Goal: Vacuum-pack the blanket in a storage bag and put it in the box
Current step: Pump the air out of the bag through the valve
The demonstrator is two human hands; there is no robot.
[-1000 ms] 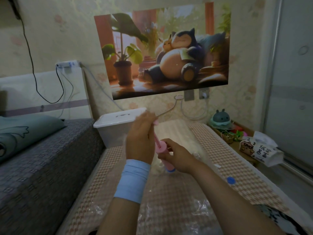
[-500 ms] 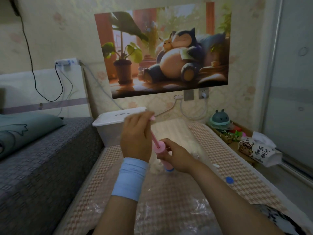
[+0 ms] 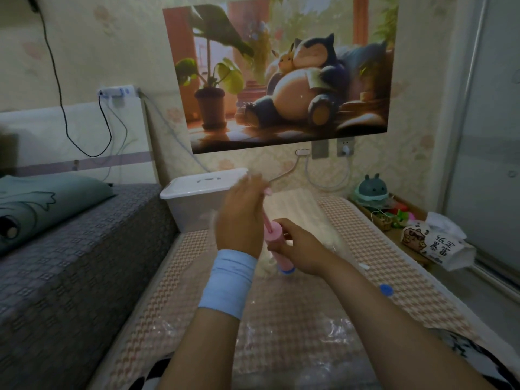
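Observation:
A pink hand pump (image 3: 277,243) stands upright on the clear storage bag (image 3: 281,327), which lies flat on the checked mat. My right hand (image 3: 301,249) grips the pump's barrel. My left hand (image 3: 242,218), blurred, holds the handle at the top of the raised pink rod. The cream blanket (image 3: 295,212) shows inside the bag beyond my hands. A white lidded storage box (image 3: 202,192) stands at the mat's far end. A blue valve cap (image 3: 386,290) lies on the mat to the right.
A grey bed with a green pillow (image 3: 42,204) runs along the left. At the right are a low shelf with a round green toy (image 3: 371,190) and a tissue pack (image 3: 439,243). Cables hang on the wall behind the box.
My left hand has moved the pump handle and rod a little; the rod stays raised. My right hand keeps the barrel in place on the bag.

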